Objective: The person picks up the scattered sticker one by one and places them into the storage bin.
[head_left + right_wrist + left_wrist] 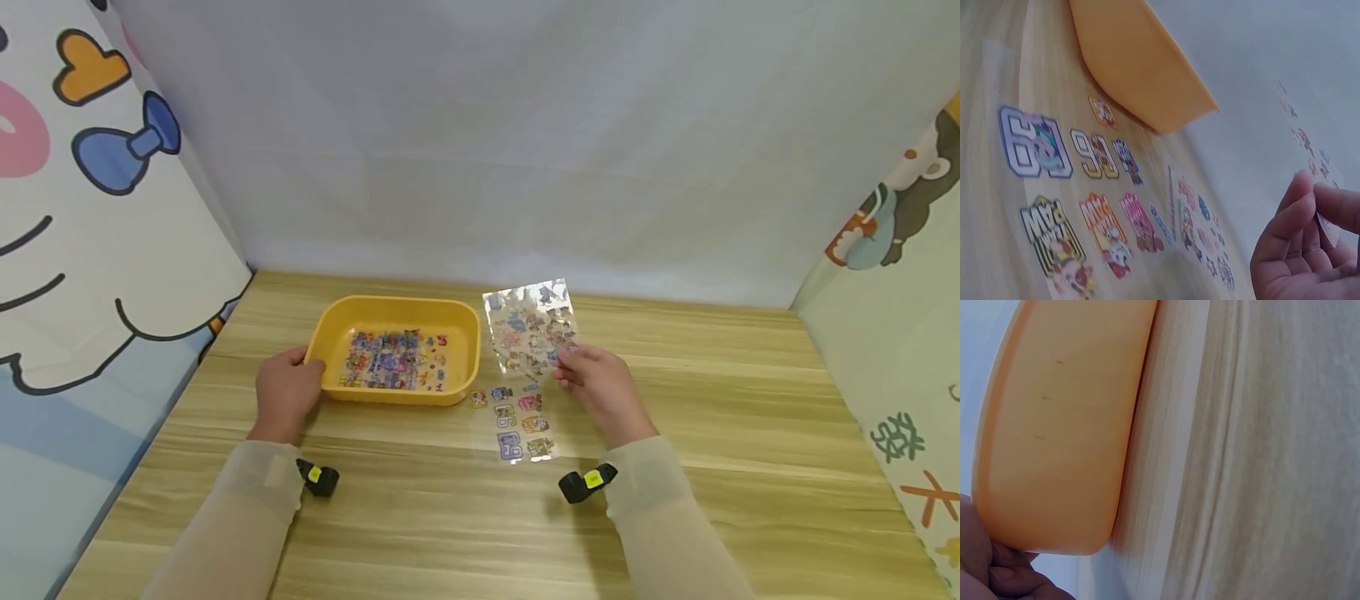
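My left hand (288, 393) grips the left side of a yellow plastic tray (390, 397), thumb over the rim. The left wrist view has the fingertips (1007, 575) right at the tray's corner. Clear sheets with small colorful cartoon stickers (386, 362) lie inside the tray. My right hand (602, 390) pinches the lower right edge of a shiny transparent sticker sheet (528, 321), tilted up right of the tray. Below it, another clear sticker sheet (521, 425) with numbers and badges lies on the table. A further sheet with small stickers (1200, 231) shows beyond it in the right wrist view.
All this is on a wood-grain table (712, 433). A pale cloth (525, 150) hangs behind its back edge, with cartoon-printed cloths at the left (90, 250) and right (892, 358). Black wrist cameras (318, 479) sit by both cuffs.
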